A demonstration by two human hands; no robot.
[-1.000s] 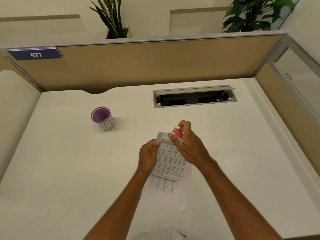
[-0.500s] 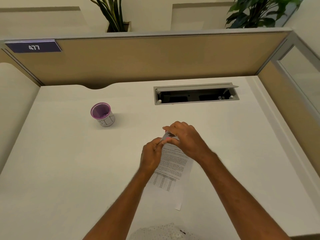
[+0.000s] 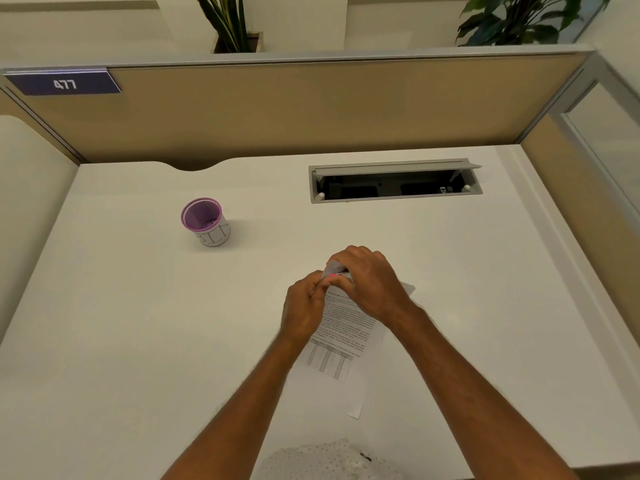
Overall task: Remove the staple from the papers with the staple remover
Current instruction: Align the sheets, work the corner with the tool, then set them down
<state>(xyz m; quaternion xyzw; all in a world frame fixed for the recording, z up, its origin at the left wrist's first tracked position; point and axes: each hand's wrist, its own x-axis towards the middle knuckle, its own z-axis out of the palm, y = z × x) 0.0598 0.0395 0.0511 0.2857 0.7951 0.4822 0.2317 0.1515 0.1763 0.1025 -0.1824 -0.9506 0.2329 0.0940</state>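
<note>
The right hand (image 3: 372,285) is curled knuckles-up over the top corner of the papers (image 3: 341,336), its fingers closed around the remover (image 3: 336,271), of which only a sliver of metal and a red glint show. Touching it on the left, the left hand (image 3: 304,311) pinches the same lifted corner. The thin printed sheets trail flat toward the wrists on the smooth white desk (image 3: 138,341); a round purple-rimmed cup (image 3: 206,221) stands well apart, beyond the left hand.

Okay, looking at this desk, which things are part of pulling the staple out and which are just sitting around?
In use:
- papers, top corner pinched by the left hand
- staple remover, mostly hidden in the right hand

Just lying about:
- purple cup, far left on the desk
- open cable tray
- number sign
- plants behind the partition
</note>
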